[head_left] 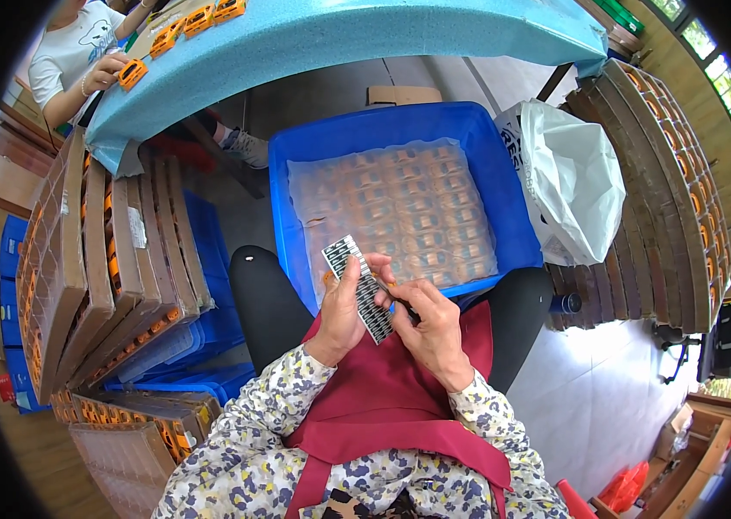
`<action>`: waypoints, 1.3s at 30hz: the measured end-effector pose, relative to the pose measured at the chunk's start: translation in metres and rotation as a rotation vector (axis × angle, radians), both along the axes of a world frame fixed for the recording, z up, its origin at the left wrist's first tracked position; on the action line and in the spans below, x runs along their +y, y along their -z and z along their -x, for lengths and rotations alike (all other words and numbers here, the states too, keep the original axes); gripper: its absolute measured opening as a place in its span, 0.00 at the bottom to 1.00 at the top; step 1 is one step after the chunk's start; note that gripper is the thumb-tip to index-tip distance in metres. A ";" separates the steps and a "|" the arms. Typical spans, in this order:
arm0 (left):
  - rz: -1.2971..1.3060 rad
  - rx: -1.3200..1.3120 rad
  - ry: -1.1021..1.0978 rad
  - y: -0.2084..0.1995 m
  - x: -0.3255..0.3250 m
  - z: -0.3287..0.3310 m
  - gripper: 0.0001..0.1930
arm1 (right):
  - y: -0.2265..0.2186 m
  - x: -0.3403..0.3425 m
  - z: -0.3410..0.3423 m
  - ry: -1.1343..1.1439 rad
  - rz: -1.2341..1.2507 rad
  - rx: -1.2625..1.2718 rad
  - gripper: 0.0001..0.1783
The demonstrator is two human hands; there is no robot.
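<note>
My left hand (pixel 341 318) grips a narrow black-and-white sticker sheet (pixel 374 318), its thumb across the front and its fingers behind. The sheet stands tilted above my lap. Against its right edge, my right hand (pixel 433 330) is closed in a pinch. Small orange and blue bits show between the two hands, too covered by fingers to name. Just beyond my hands is a blue plastic bin (pixel 277 195), between my knees. Inside it, rows of orange toy cars lie blurred under a translucent plastic sheet (pixel 309 208).
A blue-covered table (pixel 339 39) spans the far side, with orange toy cars (pixel 199 19) on it. Another person's hand (pixel 106 71) touches one car. Stacked cardboard trays (pixel 97 285) rise at left, more trays (pixel 642 216) at right. A white plastic bag (pixel 569 186) stands beside the bin.
</note>
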State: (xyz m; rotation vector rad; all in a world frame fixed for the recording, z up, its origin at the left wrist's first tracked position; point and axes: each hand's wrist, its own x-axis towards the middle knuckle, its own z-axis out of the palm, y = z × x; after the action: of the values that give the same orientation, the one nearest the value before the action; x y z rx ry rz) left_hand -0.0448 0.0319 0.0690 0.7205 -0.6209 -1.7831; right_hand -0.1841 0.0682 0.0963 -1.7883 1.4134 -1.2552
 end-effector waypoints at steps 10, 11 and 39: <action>0.413 -1.356 0.174 0.112 -0.097 -0.044 0.10 | 0.048 0.004 0.040 0.135 -0.352 -0.412 0.08; 0.437 -1.634 0.476 0.137 -0.103 -0.045 0.10 | 0.055 0.004 0.044 0.163 -0.409 -0.544 0.08; 0.225 -1.071 0.581 0.119 -0.080 -0.032 0.15 | 0.067 0.013 0.050 0.120 -0.609 -0.545 0.08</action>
State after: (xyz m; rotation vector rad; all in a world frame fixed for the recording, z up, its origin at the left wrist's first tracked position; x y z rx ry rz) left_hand -0.0125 -0.0477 -0.0497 1.4358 -1.8584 -1.6677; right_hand -0.2343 0.0812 0.0298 -0.8857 1.3842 -1.0922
